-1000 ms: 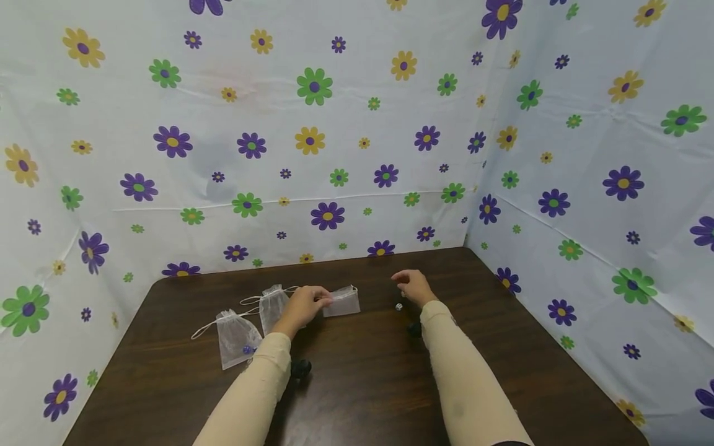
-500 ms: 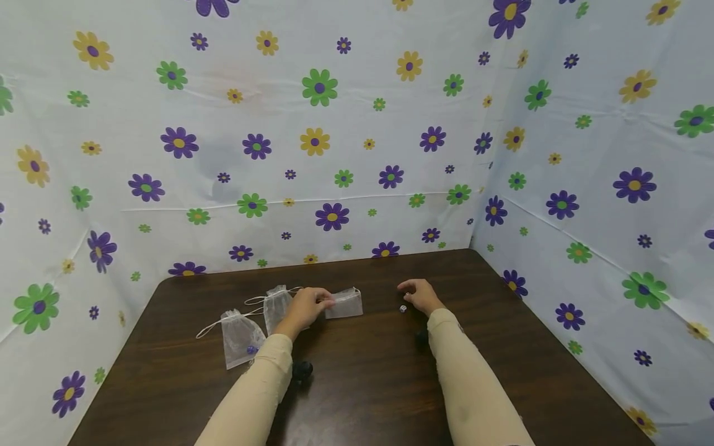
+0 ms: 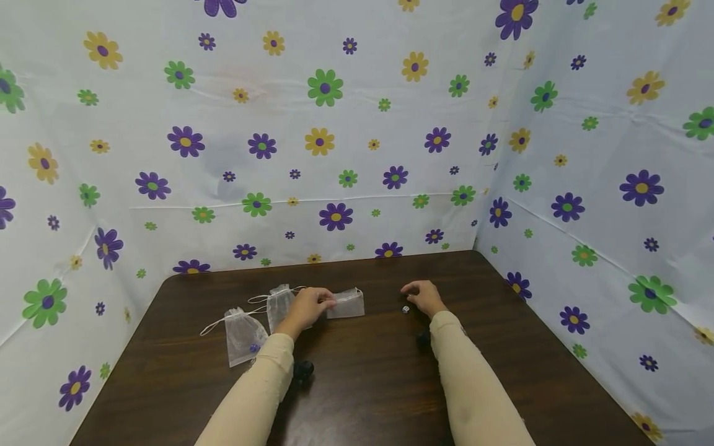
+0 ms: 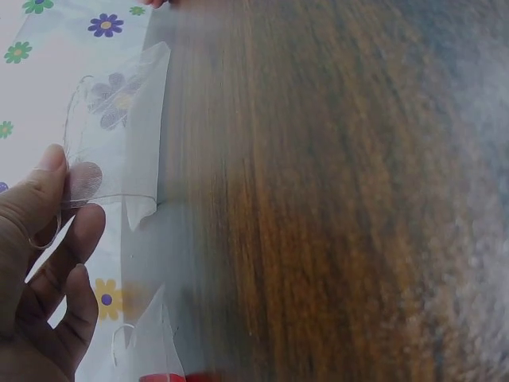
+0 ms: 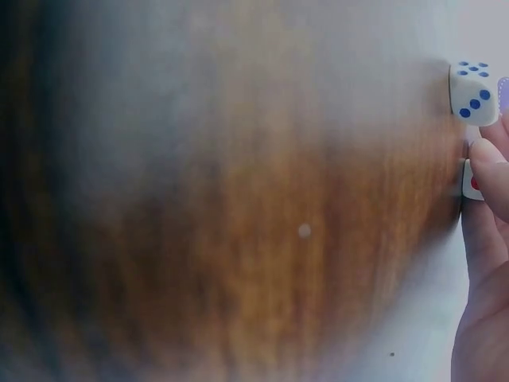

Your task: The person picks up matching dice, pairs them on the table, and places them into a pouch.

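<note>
In the head view, my left hand (image 3: pixel 308 308) pinches the edge of a sheer white drawstring pouch (image 3: pixel 350 305). The left wrist view shows thumb and index finger on the fabric of that pouch (image 4: pixel 111 135), its thin cord looping below them. My right hand (image 3: pixel 427 299) is low over the table's right half, beside a small white die (image 3: pixel 406 309). In the right wrist view this die (image 5: pixel 474 94) has blue pips and lies just past the fingertips. A second die (image 5: pixel 471 180) with a red pip sits between thumb and fingers, partly hidden by the thumb.
Two more sheer pouches lie to the left: one pouch (image 3: pixel 240 331) with dark blue dice (image 3: pixel 255 348) inside, another pouch (image 3: pixel 279 305) partly behind my left hand. Black round objects (image 3: pixel 303 370) show under both wrists. Flowered cloth (image 3: pixel 334 155) hangs behind the brown table (image 3: pixel 357 384).
My right hand has lowered slightly, and its fingers have come together around the red-pip die. My left hand keeps its pinch on the pouch. The head view has shifted a little.
</note>
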Motion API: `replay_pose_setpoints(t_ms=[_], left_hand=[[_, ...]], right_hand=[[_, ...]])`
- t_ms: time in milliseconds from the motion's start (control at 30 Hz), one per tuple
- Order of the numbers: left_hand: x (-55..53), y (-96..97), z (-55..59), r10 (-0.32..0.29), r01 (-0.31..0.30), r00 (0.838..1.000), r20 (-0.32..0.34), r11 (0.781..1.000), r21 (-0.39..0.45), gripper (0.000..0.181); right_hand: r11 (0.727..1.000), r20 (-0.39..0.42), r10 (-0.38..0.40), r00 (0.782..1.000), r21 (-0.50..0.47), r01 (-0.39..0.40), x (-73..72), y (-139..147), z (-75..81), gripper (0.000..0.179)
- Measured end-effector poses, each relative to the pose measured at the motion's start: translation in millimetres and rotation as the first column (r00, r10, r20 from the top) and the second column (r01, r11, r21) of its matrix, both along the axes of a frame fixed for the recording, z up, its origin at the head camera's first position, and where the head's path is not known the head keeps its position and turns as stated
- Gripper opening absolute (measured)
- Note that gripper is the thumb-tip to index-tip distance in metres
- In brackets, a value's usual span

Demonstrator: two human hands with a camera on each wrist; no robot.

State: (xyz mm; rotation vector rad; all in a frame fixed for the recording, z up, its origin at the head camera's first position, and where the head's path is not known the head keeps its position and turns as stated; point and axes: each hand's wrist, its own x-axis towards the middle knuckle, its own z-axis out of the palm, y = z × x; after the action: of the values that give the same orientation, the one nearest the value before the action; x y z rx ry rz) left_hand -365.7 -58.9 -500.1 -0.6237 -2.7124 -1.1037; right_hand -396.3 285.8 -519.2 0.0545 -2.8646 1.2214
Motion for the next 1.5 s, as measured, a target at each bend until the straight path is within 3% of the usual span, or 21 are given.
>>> replay_pose_setpoints(t_ms=[300,1500], left_hand=[[-0.7,1.7,-1.5,-0.003,0.003,1.000,0.010,1.000,-0.006,0.005],[-1.4,3.6,-2.8,-0.008,0.009,0.999,0.040,1.000,-0.010,0.013]], right_hand=[[1.000,-0.009,-0.015,1.000,0.011,0.015,-1.3,1.3,-1.1,0.018],[0.996,-0.107,0.083,0.991,-0.012,-0.085,-16.4,-57.7,62.0,0.016]])
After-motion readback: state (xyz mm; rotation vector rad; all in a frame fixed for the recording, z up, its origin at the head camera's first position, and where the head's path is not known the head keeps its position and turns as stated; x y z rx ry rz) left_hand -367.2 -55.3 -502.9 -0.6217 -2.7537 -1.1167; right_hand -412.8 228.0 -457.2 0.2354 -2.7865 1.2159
